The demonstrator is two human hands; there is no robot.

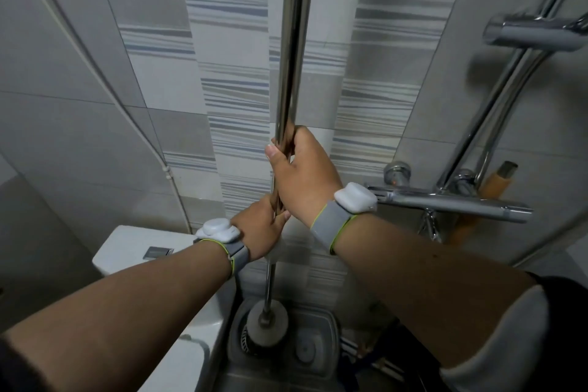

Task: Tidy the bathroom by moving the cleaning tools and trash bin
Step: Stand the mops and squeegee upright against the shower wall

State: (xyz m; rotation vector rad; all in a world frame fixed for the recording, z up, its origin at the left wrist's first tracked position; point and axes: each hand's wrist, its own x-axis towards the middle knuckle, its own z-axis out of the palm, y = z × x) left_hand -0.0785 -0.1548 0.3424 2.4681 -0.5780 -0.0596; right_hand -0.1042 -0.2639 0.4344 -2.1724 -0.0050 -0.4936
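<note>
Both hands are on the mop pole (291, 41) now, stacked one above the other. My right hand (304, 165) is the upper one, fingers curled round the steel shaft with the thumb pressed along its left side. My left hand (259, 227) is just below it, almost touching, fingers wrapped round the same pole from the left. Each wrist carries a grey band with a white pod on top.

The pole runs nearly upright through the middle of the view, climbing past the top edge in front of the striped tile wall (235, 79). Below my hands it thins and drops down to the mop head (267, 325), a pale round lump sitting in the left well of the mop bucket (331, 344). I see a dark slotted basket around the mop head, and a white round disc in the bucket's right part. The bucket sits on the floor, near me, tight against the right side of the toilet.

The toilet cistern (127, 251) is on the left, white, with a chrome flush button on its lid. Over on the right, the chrome shower mixer (451, 202) sticks out from the wall, with its riser rail (496, 105) slanting up and a second chrome bar higher up. An orange handle (496, 183) leans behind the mixer; what it belongs to I cannot tell.
</note>
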